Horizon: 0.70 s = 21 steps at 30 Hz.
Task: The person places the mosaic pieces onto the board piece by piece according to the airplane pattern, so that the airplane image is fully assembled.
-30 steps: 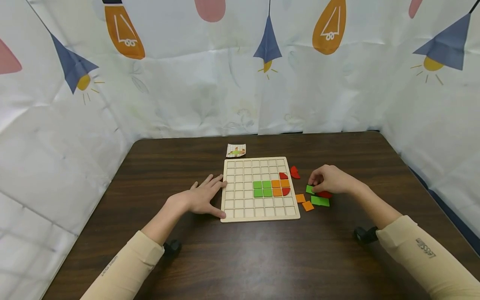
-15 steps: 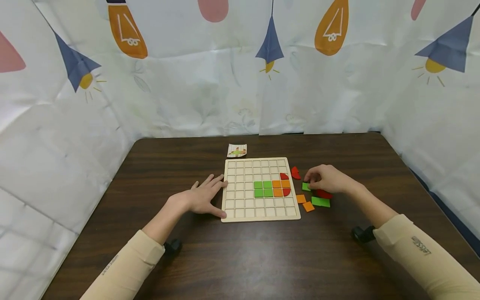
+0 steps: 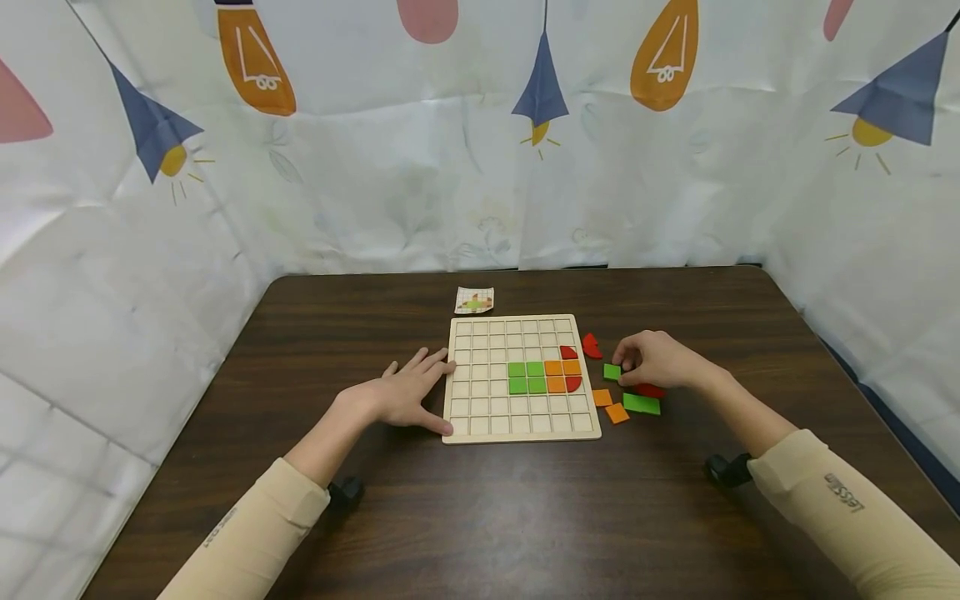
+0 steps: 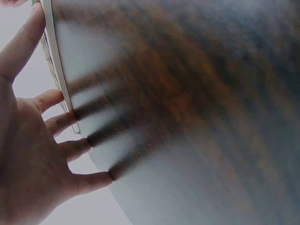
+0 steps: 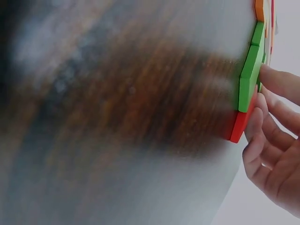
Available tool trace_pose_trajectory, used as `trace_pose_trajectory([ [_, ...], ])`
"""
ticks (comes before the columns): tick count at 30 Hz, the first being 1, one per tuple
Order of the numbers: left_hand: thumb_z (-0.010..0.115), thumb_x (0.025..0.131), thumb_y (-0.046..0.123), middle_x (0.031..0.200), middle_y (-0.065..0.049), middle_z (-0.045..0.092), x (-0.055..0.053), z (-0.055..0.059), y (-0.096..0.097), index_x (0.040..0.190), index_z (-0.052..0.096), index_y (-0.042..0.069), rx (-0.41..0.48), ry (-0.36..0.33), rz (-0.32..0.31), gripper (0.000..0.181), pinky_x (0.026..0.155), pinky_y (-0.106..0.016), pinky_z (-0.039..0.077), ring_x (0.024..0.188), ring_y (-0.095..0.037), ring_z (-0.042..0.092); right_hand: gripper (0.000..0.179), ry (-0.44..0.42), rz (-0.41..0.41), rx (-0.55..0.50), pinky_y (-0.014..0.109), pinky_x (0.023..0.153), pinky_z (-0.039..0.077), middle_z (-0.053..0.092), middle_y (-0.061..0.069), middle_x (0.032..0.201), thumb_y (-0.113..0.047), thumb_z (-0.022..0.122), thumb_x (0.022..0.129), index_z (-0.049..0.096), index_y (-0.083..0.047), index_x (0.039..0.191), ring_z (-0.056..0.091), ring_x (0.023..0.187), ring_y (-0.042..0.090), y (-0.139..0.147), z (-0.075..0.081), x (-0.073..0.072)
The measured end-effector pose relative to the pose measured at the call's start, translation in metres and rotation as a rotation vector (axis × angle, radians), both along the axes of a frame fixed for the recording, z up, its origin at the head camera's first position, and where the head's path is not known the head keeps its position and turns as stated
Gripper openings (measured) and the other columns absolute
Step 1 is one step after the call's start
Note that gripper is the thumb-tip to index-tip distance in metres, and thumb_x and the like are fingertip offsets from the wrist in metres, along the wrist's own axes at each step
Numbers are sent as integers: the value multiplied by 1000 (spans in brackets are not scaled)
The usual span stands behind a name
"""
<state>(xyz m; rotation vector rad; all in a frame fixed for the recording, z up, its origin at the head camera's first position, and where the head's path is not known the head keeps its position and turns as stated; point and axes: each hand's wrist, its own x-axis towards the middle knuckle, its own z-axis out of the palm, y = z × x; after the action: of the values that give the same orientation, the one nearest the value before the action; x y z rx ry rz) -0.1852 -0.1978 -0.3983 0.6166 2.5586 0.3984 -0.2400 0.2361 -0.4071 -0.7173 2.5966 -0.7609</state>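
A wooden grid board (image 3: 480, 406) lies in the middle of the table. It bears a block of green squares (image 3: 527, 377), orange squares (image 3: 562, 377) to their right and red curved pieces (image 3: 573, 383) at the right end. My left hand (image 3: 401, 395) is spread along the board's left edge, with thumb and fingertips touching it. Right of the board, my right hand (image 3: 651, 360) curls its fingers down over loose tiles. Its thumb and fingertips pinch at the right edge of a green square tile (image 3: 611, 372). In the right wrist view a green stack (image 5: 250, 75) stands close by the thumb.
Two loose orange squares (image 3: 617, 412) lie by the board's right edge. Red pieces (image 3: 591, 346) lie behind them, and another red piece (image 3: 649, 390) sits beneath the right hand. A small pattern card (image 3: 474, 301) lies behind the board. A printed white curtain (image 3: 360, 200) surrounds the table.
The green square tile has slid left toward the board, out from under the right fingers. The right hand has drawn slightly back to the right since. The left hand stays put.
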Motion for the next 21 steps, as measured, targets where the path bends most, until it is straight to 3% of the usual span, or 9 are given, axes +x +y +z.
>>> trace_pose_trajectory([
  [9,78,87,57,171,-13,6,0,0,1,162,29,11,11,-4,-2,101,114,-74,7,156,-39,-1,16,14,0,14,35,68,50,64,0,82,-7,75,92,69,-1,105,56,71,17,-1,2,-1],
  [21,78,86,58,172,-12,5,0,-2,-1,163,28,12,6,-2,0,103,115,-73,6,156,-39,-2,20,48,-13,-22,41,77,57,70,2,93,-6,73,93,70,1,112,65,85,19,-9,10,1],
])
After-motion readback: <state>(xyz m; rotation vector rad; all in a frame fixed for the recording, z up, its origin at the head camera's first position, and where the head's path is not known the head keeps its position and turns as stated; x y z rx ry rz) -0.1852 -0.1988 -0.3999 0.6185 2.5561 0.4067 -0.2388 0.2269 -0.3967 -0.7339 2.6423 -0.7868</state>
